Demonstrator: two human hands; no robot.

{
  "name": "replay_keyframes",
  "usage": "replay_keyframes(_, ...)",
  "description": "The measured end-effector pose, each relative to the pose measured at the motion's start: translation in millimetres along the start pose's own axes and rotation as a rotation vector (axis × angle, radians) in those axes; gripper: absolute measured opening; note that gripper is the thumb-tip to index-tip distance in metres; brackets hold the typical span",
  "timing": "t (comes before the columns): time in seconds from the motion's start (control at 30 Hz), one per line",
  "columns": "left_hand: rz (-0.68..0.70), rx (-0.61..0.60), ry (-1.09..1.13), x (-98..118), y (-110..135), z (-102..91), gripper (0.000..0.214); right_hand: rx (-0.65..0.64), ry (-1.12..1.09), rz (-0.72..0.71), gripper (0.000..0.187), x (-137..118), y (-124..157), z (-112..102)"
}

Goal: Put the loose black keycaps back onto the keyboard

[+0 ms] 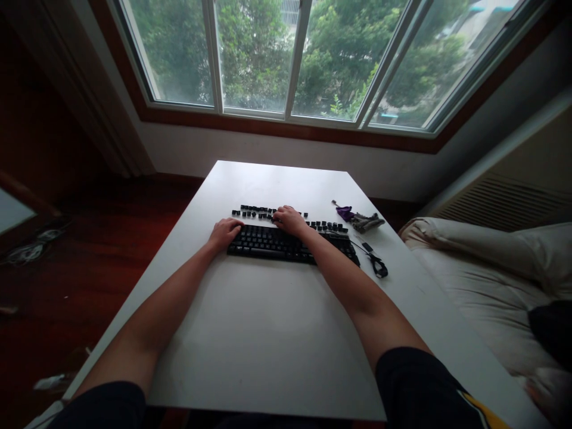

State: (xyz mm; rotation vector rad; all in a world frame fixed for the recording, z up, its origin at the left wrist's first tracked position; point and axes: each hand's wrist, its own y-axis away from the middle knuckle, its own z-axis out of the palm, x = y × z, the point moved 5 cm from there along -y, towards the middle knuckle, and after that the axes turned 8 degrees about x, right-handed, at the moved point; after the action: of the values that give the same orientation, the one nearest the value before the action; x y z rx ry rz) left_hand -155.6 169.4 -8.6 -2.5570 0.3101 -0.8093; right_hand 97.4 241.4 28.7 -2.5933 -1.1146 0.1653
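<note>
Keyboard [263, 241]: loose keycaps [261, 215] tabletop's [263, 339] far-edge side. L hand [224, 233] at kbd corner, R hand [289, 220] curled nr keycaps; grips unclear. Rec. firm L bracing.

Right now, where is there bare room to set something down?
The white table has bare patches between the forearms, nearer than the keyboard, and beyond the loose keycaps, toward the far edge. It is crowded around the left hand and right hand, and at right by the cable and grey item.
</note>
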Motion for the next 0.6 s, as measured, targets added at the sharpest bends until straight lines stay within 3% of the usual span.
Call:
replay_keyframes(0.13,-0.009,0.001,0.003,0.6,0.9,0.9,0.028,0.040,-0.092,0.033,0.021,-6.0,9.4,-11.6)
replay_keyframes(0.4,-0.027,-0.004,0.010,1.3,2.8,-0.5,0.028,-0.184,-0.251,-0.033,0.016,-26.1,26.9,-23.8)
replay_keyframes(0.6,-0.026,-0.012,0.007,0.5,1.7,-1.8,0.028,-0.207,-0.340,-0.074,0.015,-32.1,26.7,-26.5)
